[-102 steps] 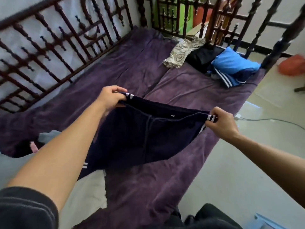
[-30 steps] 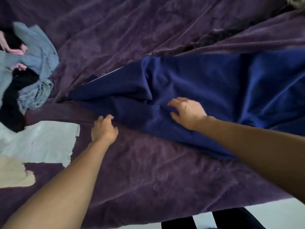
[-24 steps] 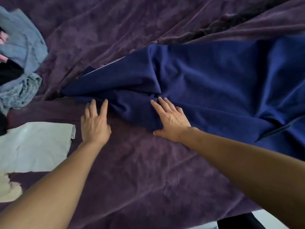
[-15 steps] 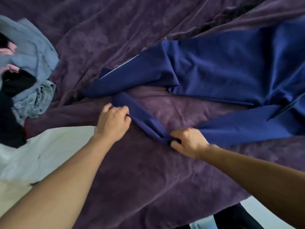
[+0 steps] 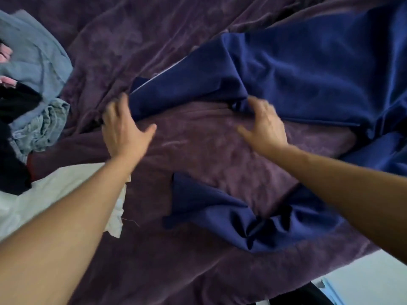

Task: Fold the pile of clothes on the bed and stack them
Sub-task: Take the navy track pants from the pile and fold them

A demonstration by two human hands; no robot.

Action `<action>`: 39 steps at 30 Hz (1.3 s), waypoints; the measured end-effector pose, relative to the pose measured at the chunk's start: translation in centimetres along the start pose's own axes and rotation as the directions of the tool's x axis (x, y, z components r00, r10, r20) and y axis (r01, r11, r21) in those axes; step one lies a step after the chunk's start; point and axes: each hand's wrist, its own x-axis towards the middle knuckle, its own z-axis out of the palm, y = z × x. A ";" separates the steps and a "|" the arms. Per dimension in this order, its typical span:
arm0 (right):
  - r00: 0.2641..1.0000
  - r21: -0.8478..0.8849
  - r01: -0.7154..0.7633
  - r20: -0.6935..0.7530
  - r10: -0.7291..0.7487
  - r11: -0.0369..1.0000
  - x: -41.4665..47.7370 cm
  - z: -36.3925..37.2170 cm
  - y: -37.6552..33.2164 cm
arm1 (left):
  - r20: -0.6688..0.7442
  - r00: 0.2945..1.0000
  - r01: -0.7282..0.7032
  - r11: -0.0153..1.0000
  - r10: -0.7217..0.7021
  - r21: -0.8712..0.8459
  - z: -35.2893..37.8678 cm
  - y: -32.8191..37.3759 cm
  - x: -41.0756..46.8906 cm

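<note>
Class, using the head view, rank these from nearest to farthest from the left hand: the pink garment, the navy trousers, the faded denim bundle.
1. The navy trousers, to the right, meeting the fingertips of the left hand.
2. The faded denim bundle, off to its left.
3. The pink garment, at the far left edge.
</note>
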 end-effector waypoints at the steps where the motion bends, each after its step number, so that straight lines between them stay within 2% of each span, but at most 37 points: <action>1: 0.998 0.046 -0.046 -0.040 0.048 0.998 2.3 0.5 -0.7 | 0.040 0.983 0.180 0.983 -0.178 -0.047 0.8 -0.3 1.9; 2: 0.993 0.054 -0.090 -0.067 0.094 0.994 4.3 1.1 -1.1 | 0.096 0.946 0.319 0.942 -0.310 -0.104 1.5 -0.6 3.3; 3: 0.988 0.043 -0.120 -0.088 0.124 0.992 5.7 1.7 -1.4 | 0.142 0.922 0.381 0.912 -0.361 -0.154 2.0 -0.7 4.1; 4: 0.984 0.039 -0.137 -0.113 0.141 0.990 6.5 2.2 -1.5 | 0.133 0.931 0.362 0.910 -0.340 -0.201 2.3 -0.7 4.4; 7: 0.968 0.115 -0.112 -0.211 0.135 0.987 5.9 2.1 -1.8 | 0.001 0.988 0.141 0.904 -0.154 -0.403 1.3 0.1 2.3; 8: 0.967 0.145 -0.100 -0.220 0.131 0.984 5.1 1.6 -1.6 | -0.019 0.991 0.106 0.854 -0.134 -0.510 0.4 0.4 1.3; 9: 0.967 0.162 -0.094 -0.218 0.128 0.982 4.2 1.0 -1.4 | 0.001 0.987 0.129 0.774 -0.164 -0.620 -0.8 0.7 0.3; 11: 0.974 0.139 -0.099 -0.188 0.124 0.985 1.9 -0.7 -1.0 | 0.127 0.950 0.273 0.560 -0.286 -0.782 -3.1 0.9 -1.2; 13: 0.983 0.090 -0.077 -0.158 0.091 0.993 -0.4 -2.4 -0.7 | 0.235 0.894 0.390 0.403 -0.381 -0.828 -5.7 0.6 -2.5; 15: 0.991 0.000 0.012 -0.135 -0.012 1.000 -2.4 -4.0 -0.6 | 0.325 0.846 0.457 0.261 -0.423 -0.851 -8.2 -0.3 -3.3; 17: 0.989 -0.121 0.121 -0.072 -0.130 0.985 -4.2 -4.5 -0.5 | 0.359 0.815 0.481 0.185 -0.454 -0.857 -9.9 -1.9 -3.3; 18: 0.983 -0.163 0.179 -0.005 -0.182 0.970 -4.8 -4.4 -0.5 | 0.358 0.802 0.492 0.189 -0.479 -0.850 -10.1 -2.8 -3.1; 19: 0.973 -0.200 0.226 0.093 -0.211 0.953 -5.3 -4.1 -0.6 | 0.337 0.783 0.513 0.236 -0.522 -0.825 -10.1 -3.7 -2.8; 21: 0.908 -0.321 0.330 0.366 -0.204 0.888 -6.1 -2.5 -0.7 | 0.202 0.736 0.570 0.431 -0.646 -0.699 -9.1 -5.3 -2.5; 22: 0.867 -0.359 0.368 0.466 -0.177 0.858 -6.4 -1.7 -0.9 | 0.105 0.720 0.594 0.532 -0.686 -0.603 -8.6 -5.8 -2.5; 23: 0.845 -0.369 0.381 0.510 -0.158 0.847 -6.6 -1.0 -1.0 | 0.030 0.736 0.594 0.624 -0.676 -0.507 -8.1 -5.9 -2.7; 25: 0.838 -0.357 0.388 0.519 -0.165 0.850 -7.3 0.4 -1.3 | -0.051 0.835 0.503 0.797 -0.548 -0.334 -6.8 -5.4 -4.1; 27: 0.839 -0.319 0.388 0.511 -0.188 0.865 -8.3 1.7 -1.1 | -0.077 0.959 0.248 0.940 -0.272 -0.235 -5.0 -3.5 -6.3; 28: 0.841 -0.294 0.384 0.502 -0.201 0.875 -9.0 1.9 -0.9 | -0.066 0.994 0.076 0.976 -0.091 -0.202 -4.1 -2.1 -7.8; 29: 0.856 -0.264 0.369 0.471 -0.214 0.891 -9.6 1.8 -0.4 | -0.036 0.995 -0.098 0.979 0.093 -0.180 -3.4 -0.5 -9.5; 30: 0.881 -0.240 0.345 0.417 -0.224 0.908 -10.1 1.5 0.1 | 0.020 0.965 -0.253 0.951 0.260 -0.179 -2.7 1.0 -11.2; 31: 0.910 -0.225 0.324 0.341 -0.237 0.919 -10.7 0.9 0.9 | 0.125 0.907 -0.376 0.908 0.401 -0.187 -1.8 2.3 -13.0; 32: 0.933 -0.222 0.306 0.264 -0.245 0.926 -11.2 0.1 1.9 | 0.299 0.816 -0.463 0.869 0.495 -0.177 -1.0 3.2 -14.7; 33: 0.943 -0.237 0.295 0.230 -0.241 0.926 -11.9 -0.9 3.0 | 0.490 0.695 -0.540 0.832 0.526 -0.127 -0.1 3.9 -16.3; 34: 0.935 -0.286 0.292 0.286 -0.210 0.913 -12.6 -2.0 4.1 | 0.633 0.587 -0.613 0.788 0.504 -0.059 0.8 4.2 -17.7; 35: 0.906 -0.349 0.305 0.393 -0.157 0.886 -13.3 -2.9 5.2 | 0.704 0.535 -0.660 0.752 0.467 0.003 1.6 4.2 -18.7; 36: 0.853 -0.418 0.324 0.516 -0.072 0.849 -14.1 -3.6 6.2 | 0.732 0.530 -0.658 0.752 0.428 0.036 2.0 4.1 -19.3; 37: 0.802 -0.477 0.343 0.597 0.012 0.809 -14.8 -4.2 7.1 | 0.727 0.566 -0.600 0.799 0.389 0.039 1.9 4.0 -19.4; 38: 0.786 -0.515 0.345 0.616 0.058 0.785 -15.5 -4.6 7.8 | 0.696 0.625 -0.497 0.868 0.354 0.005 1.6 3.9 -19.2; 39: 0.812 -0.527 0.311 0.580 0.068 0.791 -15.9 -5.0 8.2 | 0.684 0.666 -0.356 0.933 0.297 -0.059 1.0 3.9 -18.7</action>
